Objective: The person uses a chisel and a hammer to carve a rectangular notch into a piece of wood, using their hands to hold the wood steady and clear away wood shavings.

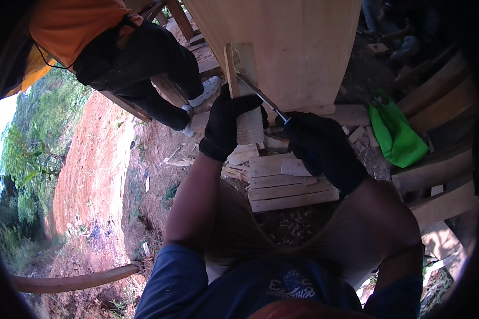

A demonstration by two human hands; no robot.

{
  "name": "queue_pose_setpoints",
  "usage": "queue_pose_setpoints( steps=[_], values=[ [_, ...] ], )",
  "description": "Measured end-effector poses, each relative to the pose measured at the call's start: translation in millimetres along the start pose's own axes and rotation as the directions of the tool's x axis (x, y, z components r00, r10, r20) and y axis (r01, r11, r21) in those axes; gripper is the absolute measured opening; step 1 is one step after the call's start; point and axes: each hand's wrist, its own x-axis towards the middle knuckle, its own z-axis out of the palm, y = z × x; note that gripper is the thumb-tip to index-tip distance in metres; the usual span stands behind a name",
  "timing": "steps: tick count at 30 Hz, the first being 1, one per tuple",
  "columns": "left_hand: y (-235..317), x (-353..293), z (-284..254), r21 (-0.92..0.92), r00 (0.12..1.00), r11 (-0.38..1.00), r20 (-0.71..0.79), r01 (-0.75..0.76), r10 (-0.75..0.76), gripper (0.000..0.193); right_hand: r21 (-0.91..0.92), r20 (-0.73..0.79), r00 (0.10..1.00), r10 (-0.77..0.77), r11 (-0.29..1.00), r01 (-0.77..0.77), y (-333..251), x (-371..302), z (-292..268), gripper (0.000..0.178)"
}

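Note:
Both my hands wear black gloves. My left hand (224,125) closes around a small pale wooden workpiece (246,64), made of a flat board with a narrow upright strip along its left edge. My right hand (324,149) grips a chisel (263,98) with a long flat metal blade and a shiny round neck; its handle is hidden in the glove. The blade slants up and left, its tip at the strip of the workpiece. Below the hands, between my knees, lies a slatted wooden piece (287,186).
A large wooden panel (298,48) rises right behind the workpiece. Someone in an orange top (74,32) and dark trousers stands at the left. A green bag (394,127) and long timbers (442,101) lie at the right. Shavings (287,226) litter the ground; a reddish slope (90,165) is left.

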Motion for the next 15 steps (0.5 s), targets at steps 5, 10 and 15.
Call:
queue_pose_setpoints(
  steps=[5, 10, 15],
  values=[
    [0.4, -2.3, 0.1, -0.058, 1.0, 0.998, 0.011, 0.023, -0.022, 0.031, -0.499, -0.024, 0.833, -0.552, 0.729, 0.469, 26.1, 16.5, -9.5, 0.026],
    [-3.8, -8.8, 12.1, -0.378, 0.99, 0.915, 0.044, 0.142, -0.135, 0.032, -0.435, -0.108, 0.917, -0.384, 0.848, 0.304, 12.0, 16.9, -11.7, 0.023],
    [-19.3, 2.3, 6.2, -0.059, 0.993, 0.994, 0.074, 0.096, -0.091, 0.037, 0.059, -0.362, 0.921, -0.144, 0.983, 0.176, -10.9, 13.6, -28.0, 0.022]
  ],
)
